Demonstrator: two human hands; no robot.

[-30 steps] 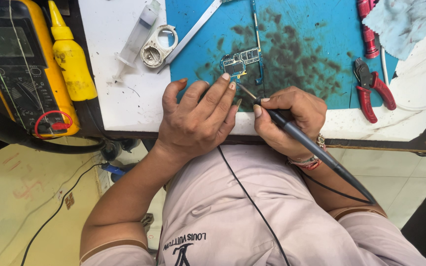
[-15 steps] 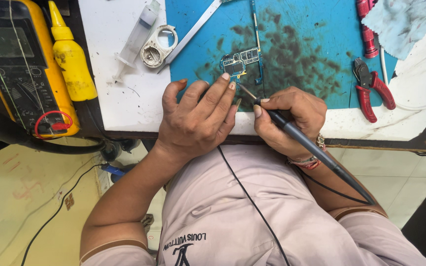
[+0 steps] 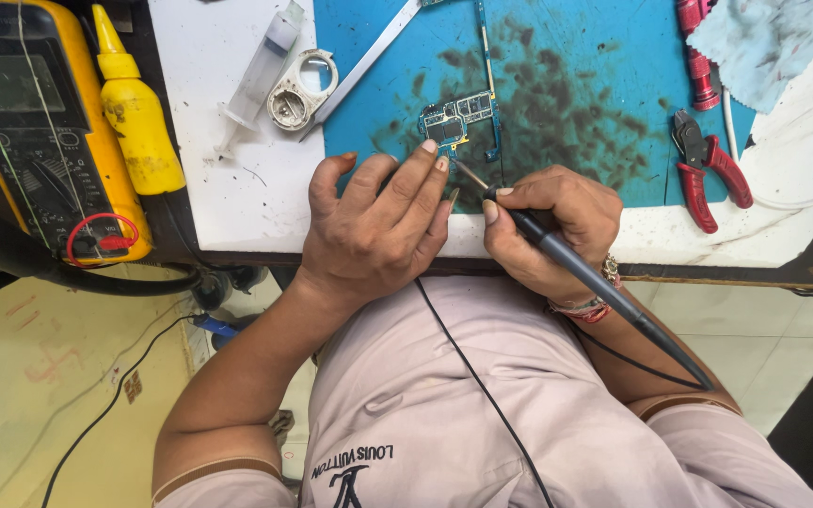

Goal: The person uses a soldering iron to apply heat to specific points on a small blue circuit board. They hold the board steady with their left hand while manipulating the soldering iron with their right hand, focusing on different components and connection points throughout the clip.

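Head view, left to right. A yellow-cased multimeter (image 3: 44, 132) and a yellow plastic squeeze bottle (image 3: 138, 118) stand at the counter's (image 3: 228, 188) left edge; a clear syringe (image 3: 261, 71) and a small round metal ring part (image 3: 301, 89) lie on the white surface beside them.

The left hand (image 3: 378, 230) rests on the counter edge, fingers extended, its fingertips (image 3: 430, 148) pressing the lower corner of the small green phone circuit board (image 3: 463, 118); grip not closed round anything, just pinning. The right hand (image 3: 552, 221) has its grip closed pencil-style on the dark-handled soldering iron (image 3: 585, 273), tip meeting the board's lower edge.

Judgement: keep the board pinned flat, wrist braced on the counter, tip contact brief and on one pad only.

The board lies on the stained blue work mat (image 3: 595, 85), narrow and irregular, with metal shields and a thin strip running upward. Red-handled cutters (image 3: 708, 169) lie to the right.
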